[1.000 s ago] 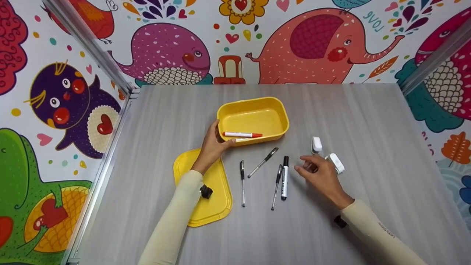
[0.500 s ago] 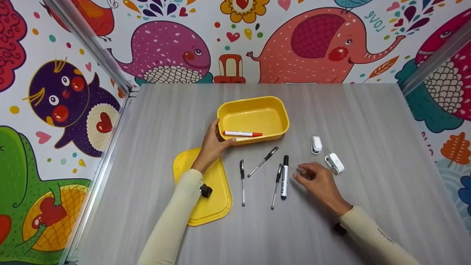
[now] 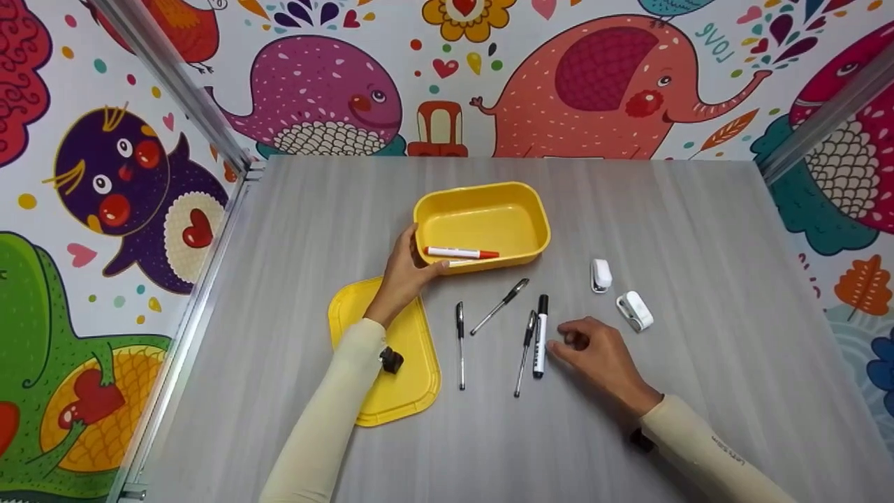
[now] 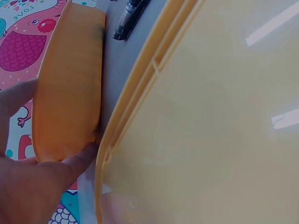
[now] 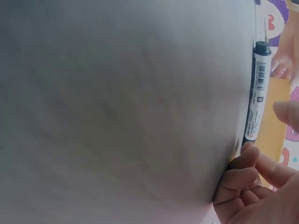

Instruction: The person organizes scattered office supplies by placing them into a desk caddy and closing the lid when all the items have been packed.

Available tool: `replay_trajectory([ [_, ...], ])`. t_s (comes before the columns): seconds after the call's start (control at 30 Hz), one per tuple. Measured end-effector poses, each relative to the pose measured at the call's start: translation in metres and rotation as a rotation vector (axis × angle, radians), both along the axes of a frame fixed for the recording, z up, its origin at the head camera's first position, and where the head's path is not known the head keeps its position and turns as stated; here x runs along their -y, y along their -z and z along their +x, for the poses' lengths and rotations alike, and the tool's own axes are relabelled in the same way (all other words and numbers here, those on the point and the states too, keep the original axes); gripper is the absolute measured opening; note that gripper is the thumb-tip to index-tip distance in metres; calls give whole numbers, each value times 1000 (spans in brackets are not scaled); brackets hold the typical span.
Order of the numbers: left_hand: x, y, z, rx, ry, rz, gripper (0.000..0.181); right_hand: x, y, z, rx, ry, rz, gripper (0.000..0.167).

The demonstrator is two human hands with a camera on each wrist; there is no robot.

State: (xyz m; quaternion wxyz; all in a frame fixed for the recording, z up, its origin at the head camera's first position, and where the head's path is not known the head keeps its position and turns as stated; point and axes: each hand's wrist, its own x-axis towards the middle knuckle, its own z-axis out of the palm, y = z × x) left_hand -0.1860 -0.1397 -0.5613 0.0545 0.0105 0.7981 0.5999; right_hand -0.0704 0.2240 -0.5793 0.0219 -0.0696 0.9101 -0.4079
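Observation:
My left hand (image 3: 405,276) grips the left front corner of a yellow plastic box (image 3: 503,223), thumb on its front side. A white marker with red ends (image 3: 461,253) lies inside, and a second white item beside it is mostly hidden. Under my left forearm is the flat yellow lid (image 3: 412,391). My right hand (image 3: 604,356) is just right of a white marker with a black cap (image 3: 540,342); its fingers are bent, the thumb apart, and it holds nothing. In the right wrist view the fingertips (image 5: 249,148) are close to the marker's end; contact is unclear.
A black-capped clear pen (image 3: 525,356) lies against the black marker's left side. Two similar pens are farther left, one upright in view (image 3: 460,346) and one slanted pen (image 3: 499,307). Two small white staplers (image 3: 601,276) stand right of the box. Patterned walls (image 3: 321,98) edge the table.
My right hand has moved from beside the staplers down and left, to the black-capped marker. My left hand stays on the box.

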Motion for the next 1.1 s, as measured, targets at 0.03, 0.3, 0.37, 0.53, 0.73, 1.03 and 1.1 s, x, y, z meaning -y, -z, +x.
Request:
replay_trajectory([
  [0.03,0,0,0,3,0,-6,103,1,0,0,0,-3,0,26],
  [0.3,-1,0,1,14,-1,-10,104,8,1,1,-1,-17,14,25],
  [0.37,-2,0,1,13,0,-11,104,9,1,0,-7,-14,14,26],
  [0.53,-2,-1,0,5,-4,-14,104,11,1,-1,-8,-11,26,29],
  [0.73,-1,0,-1,-4,1,-9,104,14,1,-3,-4,-20,31,29],
  [1.03,0,0,0,5,5,12,105,14,2,-9,-10,-40,25,31],
  [1.1,0,0,0,4,4,11,105,14,3,-11,-8,-49,23,30],
])
